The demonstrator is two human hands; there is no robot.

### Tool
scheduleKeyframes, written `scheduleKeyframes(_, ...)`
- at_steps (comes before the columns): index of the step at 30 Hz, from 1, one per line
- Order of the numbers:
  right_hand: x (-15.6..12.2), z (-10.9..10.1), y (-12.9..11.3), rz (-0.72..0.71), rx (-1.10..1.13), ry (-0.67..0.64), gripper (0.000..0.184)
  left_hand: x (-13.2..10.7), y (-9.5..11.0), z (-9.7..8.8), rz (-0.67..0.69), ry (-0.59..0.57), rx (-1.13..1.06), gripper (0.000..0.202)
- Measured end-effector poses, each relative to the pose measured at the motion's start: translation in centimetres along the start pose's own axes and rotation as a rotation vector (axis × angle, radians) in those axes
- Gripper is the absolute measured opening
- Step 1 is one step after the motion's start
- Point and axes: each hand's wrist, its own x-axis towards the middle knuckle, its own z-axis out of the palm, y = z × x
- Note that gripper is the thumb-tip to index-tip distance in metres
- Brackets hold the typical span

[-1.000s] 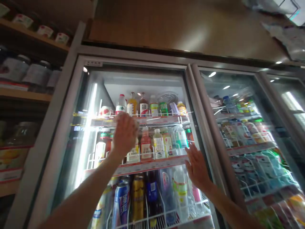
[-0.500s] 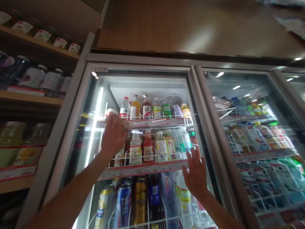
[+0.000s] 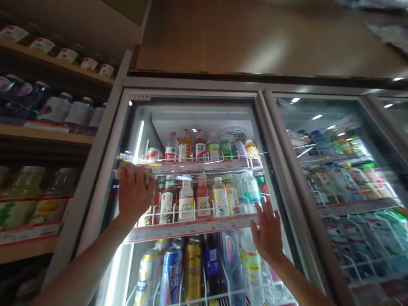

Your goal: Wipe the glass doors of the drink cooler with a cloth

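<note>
My left hand presses what looks like a pale cloth against the glass door of a lit drinks fridge, near the door's left side at the height of the second shelf. My right hand lies flat on the same glass near its right edge, fingers spread, holding nothing. Behind the glass, bottles stand in wire racks on the upper shelves and cans on the lower one.
A second glass-door fridge full of drinks adjoins on the right. On the left, wooden shelves carry jars and bottles. A brown panel runs above the fridges.
My left hand has slid leftward and a little down across the glass. My right hand has stayed flat near the door's right edge. The view has shifted slightly to the left.
</note>
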Motion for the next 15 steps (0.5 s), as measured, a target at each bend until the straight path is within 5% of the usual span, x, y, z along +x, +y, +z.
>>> scheduleKeyframes(2,0.5,-0.5,-0.6,0.02,0.023,0.008,0.06,-0.4,1.0,0.6,-0.038,0.028,-0.019,0.053)
scheduleKeyframes(6,3.8,-1.6,-4.6,-0.017,0.333,0.024,0.057,-0.9,9.5,2.5,0.25,-0.13,-0.264,0.055)
scheduleKeyframes(8,6.0,-1.5,-7.9,-0.079,0.548,-0.025,0.055,-0.7,12.1,2.7,0.342,-0.189,-0.385,0.062)
scheduleKeyframes(10,7.9,-0.6,-11.1,-0.08,0.618,-0.109,0.055,-0.9,12.0,2.5,0.337,-0.209,-0.425,0.067)
scheduleKeyframes(12,9.3,0.7,-13.0,-0.052,0.525,-0.186,0.057,-1.8,9.5,2.1,0.301,-0.196,-0.368,0.072)
scheduleKeyframes(15,11.1,1.7,-11.1,-0.152,0.299,-0.256,0.055,-4.2,4.6,1.1,0.137,-0.088,-0.182,0.076)
